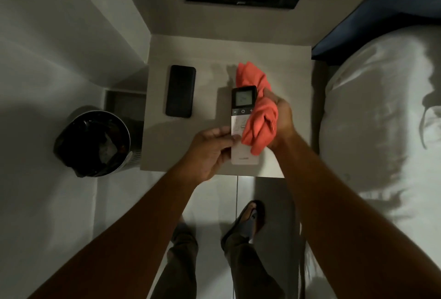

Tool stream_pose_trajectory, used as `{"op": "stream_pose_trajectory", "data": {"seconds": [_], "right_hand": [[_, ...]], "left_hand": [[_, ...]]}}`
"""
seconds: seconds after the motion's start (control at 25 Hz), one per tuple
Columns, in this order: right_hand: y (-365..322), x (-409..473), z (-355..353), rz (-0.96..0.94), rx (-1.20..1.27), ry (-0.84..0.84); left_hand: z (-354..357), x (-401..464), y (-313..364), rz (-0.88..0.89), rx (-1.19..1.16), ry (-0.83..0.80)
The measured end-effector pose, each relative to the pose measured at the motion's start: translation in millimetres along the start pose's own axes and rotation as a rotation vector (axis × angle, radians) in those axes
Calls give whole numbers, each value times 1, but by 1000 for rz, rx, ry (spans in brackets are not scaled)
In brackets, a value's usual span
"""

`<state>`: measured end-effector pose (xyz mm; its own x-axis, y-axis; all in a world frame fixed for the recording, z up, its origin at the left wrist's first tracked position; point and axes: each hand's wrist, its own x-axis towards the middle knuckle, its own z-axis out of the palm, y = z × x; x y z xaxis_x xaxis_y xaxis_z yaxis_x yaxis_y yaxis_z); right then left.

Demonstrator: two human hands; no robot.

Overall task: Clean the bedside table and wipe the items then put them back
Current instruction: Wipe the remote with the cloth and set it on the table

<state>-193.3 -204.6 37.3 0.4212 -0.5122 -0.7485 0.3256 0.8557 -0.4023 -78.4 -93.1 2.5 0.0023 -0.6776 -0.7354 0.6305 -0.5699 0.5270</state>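
White remote control [243, 129] with lit display, held lengthwise above the pale bedside table [210, 60]; orange cloth [259, 117] pressed against its right edge; black phone [180, 91] flat at left.

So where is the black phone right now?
In the head view, the black phone lies flat on the left part of the bedside table, left of the remote being wiped and above the bin.
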Motion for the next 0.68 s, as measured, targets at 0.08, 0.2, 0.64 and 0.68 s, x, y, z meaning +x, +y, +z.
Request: {"op": "stream_pose_trajectory", "data": {"seconds": [0.08, 0.2, 0.64, 0.68], "right_hand": [[-4, 8, 12, -22, -52, 35], [14, -18, -8, 97, -183, -23], [37, -24, -69, -214, -581, 283], [35, -20, -70, -256, -685, 320]], "left_hand": [[0, 6, 7, 41, -75, 0], [-8, 18, 26, 83, -133, 47], [-18, 85, 42, 124, 389, 381], [-20, 87, 39, 116, 435, 401]]}}
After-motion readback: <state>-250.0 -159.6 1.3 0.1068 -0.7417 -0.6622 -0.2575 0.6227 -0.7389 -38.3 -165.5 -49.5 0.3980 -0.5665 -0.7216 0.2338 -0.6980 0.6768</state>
